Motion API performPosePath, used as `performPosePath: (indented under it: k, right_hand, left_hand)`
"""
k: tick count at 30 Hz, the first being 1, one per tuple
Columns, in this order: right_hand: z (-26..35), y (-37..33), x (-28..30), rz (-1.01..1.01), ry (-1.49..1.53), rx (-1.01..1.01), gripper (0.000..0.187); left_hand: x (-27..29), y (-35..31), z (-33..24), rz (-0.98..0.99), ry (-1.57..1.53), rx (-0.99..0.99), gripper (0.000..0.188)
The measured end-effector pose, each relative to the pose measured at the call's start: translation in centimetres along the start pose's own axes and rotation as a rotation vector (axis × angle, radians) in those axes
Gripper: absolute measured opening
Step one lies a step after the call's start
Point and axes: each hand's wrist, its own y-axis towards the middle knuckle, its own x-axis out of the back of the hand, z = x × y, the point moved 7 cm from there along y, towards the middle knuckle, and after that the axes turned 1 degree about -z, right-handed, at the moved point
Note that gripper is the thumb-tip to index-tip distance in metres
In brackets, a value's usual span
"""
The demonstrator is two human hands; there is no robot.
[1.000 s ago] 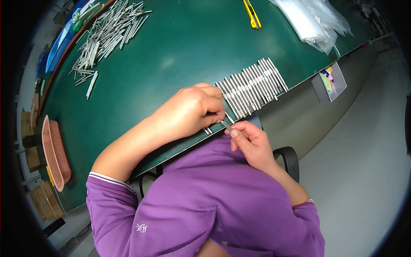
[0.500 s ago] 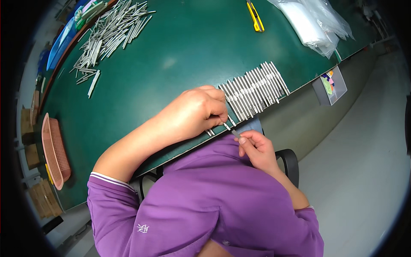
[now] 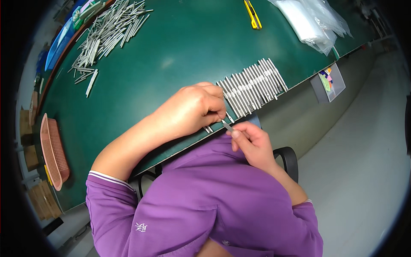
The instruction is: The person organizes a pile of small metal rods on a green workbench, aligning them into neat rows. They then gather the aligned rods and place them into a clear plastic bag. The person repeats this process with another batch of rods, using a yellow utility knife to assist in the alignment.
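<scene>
My left hand (image 3: 198, 107) rests on the near edge of the green table, fingers closed in a pinch around a thin metal rod (image 3: 223, 121) whose end sticks out at the edge. My right hand (image 3: 253, 144) pinches a small flat grey strip (image 3: 228, 127) between thumb and fingers. Its tip meets the rod's end, or lies very close to it. To the right of my left hand, a row of similar metal rods (image 3: 251, 88) lies side by side along the edge. A few more rod ends (image 3: 208, 129) show beneath my left hand, which hides the rest of them.
A loose heap of metal rods (image 3: 112, 32) lies at the far left of the table (image 3: 171, 47). Farther back are a yellow utility knife (image 3: 253, 16) and clear plastic bags (image 3: 306, 23). A pink basket (image 3: 55, 152) stands far left; a grey bin (image 3: 333, 85) hangs beside the right edge.
My right hand has moved a little up and left, bringing the grey strip to the end of the rod. My left hand keeps its grip in nearly the same place.
</scene>
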Motion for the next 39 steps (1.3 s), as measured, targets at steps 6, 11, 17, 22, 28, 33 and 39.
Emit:
performPosePath:
  k: [6, 11, 17, 22, 28, 33, 39]
  right_hand:
    - [-3.5, -1.6, 2.5, -0.057, -0.042, -0.157, 0.015]
    - [-2.3, -1.6, 1.6, -0.002, 0.038, -0.157, 0.015]
    - [-2.7, -1.5, 1.6, 0.019, 0.051, -0.155, 0.015]
    - [-2.3, -1.6, 1.4, 0.025, 0.047, -0.136, 0.015]
    - [-1.8, -1.7, 1.5, 0.010, 0.039, -0.124, 0.015]
    - [-1.5, -1.3, 1.2, 0.029, 0.020, -0.105, 0.016]
    - [-0.2, -0.6, 0.6, 0.074, -0.012, -0.059, 0.017]
  left_hand:
    - [-0.2, 0.0, -0.3, -0.008, 0.009, -0.053, 0.009]
    - [0.3, 0.1, -0.5, -0.049, 0.017, -0.102, 0.011]
    - [1.6, -1.1, -0.6, 0.112, 0.095, -0.022, 0.011]
    - [1.2, -0.4, -0.3, 0.116, 0.111, -0.070, 0.012]
    - [1.2, -0.6, -0.9, 0.083, 0.132, -0.131, 0.013]
    - [0.7, -0.7, -0.6, 0.077, 0.119, -0.154, 0.013]
    - [-0.1, -0.5, -1.1, 0.054, 0.095, -0.245, 0.013]
